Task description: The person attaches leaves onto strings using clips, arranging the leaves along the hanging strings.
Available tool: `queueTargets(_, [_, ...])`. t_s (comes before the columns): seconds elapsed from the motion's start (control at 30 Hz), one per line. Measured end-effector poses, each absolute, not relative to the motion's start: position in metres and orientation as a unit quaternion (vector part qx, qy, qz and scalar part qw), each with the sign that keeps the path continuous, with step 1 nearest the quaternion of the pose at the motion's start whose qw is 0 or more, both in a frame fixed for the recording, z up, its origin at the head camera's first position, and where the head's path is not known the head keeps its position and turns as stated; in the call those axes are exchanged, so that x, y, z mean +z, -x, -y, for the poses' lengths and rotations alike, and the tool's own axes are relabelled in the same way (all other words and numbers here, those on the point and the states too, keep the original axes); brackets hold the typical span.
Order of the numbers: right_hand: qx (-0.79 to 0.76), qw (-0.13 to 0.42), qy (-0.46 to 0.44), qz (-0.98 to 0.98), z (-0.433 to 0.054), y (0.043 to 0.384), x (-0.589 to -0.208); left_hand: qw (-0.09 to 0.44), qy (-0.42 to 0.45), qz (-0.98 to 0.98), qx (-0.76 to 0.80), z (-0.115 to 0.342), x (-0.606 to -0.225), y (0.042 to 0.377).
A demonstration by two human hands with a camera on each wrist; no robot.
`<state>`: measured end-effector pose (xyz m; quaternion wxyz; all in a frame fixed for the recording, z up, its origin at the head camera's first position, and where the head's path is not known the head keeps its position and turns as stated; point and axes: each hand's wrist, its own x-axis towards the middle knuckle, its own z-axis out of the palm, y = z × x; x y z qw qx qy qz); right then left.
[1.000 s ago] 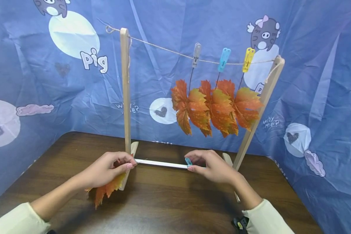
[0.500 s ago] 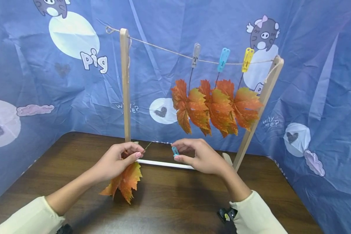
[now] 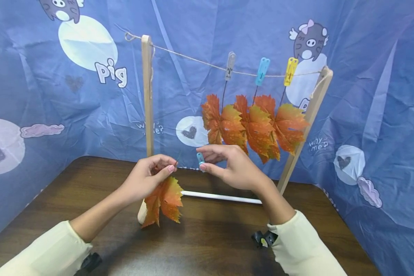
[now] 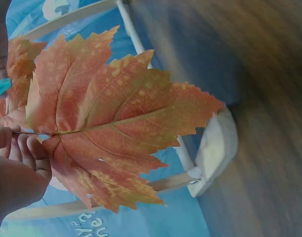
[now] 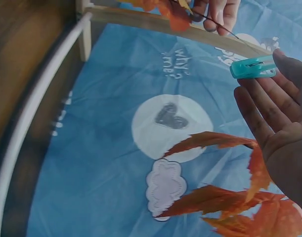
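My left hand (image 3: 151, 174) pinches the thin stem of an orange-yellow artificial maple leaf (image 3: 163, 201), which hangs below the fingers. The left wrist view shows the whole leaf (image 4: 111, 118) spread out beside the hand. To the right, my right hand (image 3: 232, 168) pinches a light blue clothespin (image 3: 200, 158) between thumb and fingers. The right wrist view has this clothespin (image 5: 252, 67) close to the leaf's stem but apart from it. Both hands are raised below the string (image 3: 189, 57).
A wooden frame with a left post (image 3: 147, 96) and right post (image 3: 305, 122) holds the string. Grey (image 3: 230, 66), blue (image 3: 262, 71) and yellow (image 3: 290, 71) clothespins hold several leaves (image 3: 258, 128) there. A white rod (image 3: 220, 196) joins the frame low over the brown table (image 3: 200, 237).
Both hands have risen from the white rod and come closer together. The leaf has been lifted up and rightward with the left hand; the clothespin has moved up and left.
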<state>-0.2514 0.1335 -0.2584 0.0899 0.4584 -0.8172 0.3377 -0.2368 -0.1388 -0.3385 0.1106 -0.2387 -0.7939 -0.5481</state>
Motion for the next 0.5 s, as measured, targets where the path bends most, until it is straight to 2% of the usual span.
queueTargets(0.23, [0.329,0.106,-0.461,0.818,-0.131,0.253,-0.231,0.129,0.232,0.779,-0.568,0.132,-0.325,0.244])
queueTargets(0.5, [0.33,0.13,-0.469,0.809,-0.131,0.257,-0.202,0.123,0.228,0.761,-0.594,0.116,-0.306,0.251])
